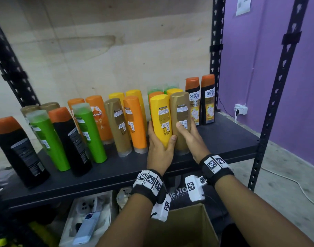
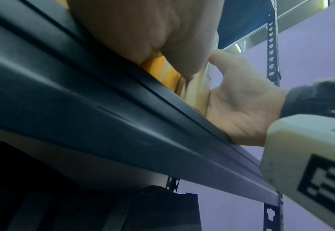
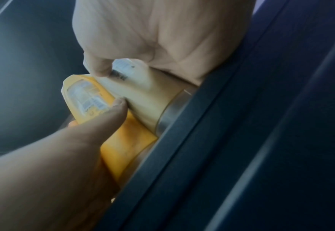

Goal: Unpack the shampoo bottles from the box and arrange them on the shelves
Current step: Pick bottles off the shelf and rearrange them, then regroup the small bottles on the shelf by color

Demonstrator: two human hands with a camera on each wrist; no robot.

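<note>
On the shelf, head view: the left hand [image 1: 157, 150] is wrapping the lower part of the yellow bottle [image 1: 161, 120], thumb lying across its front; the right hand [image 1: 190, 138] is gripping the gold bottle [image 1: 180, 120], thumb pressing on its label.
Bottles: both are standing cap-down, touching side by side on the shelf [image 1: 224, 139], just left of two Shayla bottles [image 1: 200, 102].
Row: green, black, orange and gold bottles are standing further left on the same shelf.
Box: the box [image 1: 184, 227] is sitting open below the shelf, between the forearms.
Left wrist view: the left hand [image 2: 142, 31] is closing round the yellow bottle [image 2: 160, 70] at the shelf [image 2: 103, 109] edge; the right hand [image 2: 239, 100] is cupping the gold bottle [image 2: 198, 89].
Right wrist view: the right hand [image 3: 162, 34] is clasping the gold bottle [image 3: 146, 96], thumb on its barcode; the left hand [image 3: 63, 156] is holding the yellow bottle [image 3: 127, 146], both caps meeting the shelf [image 3: 212, 140].
</note>
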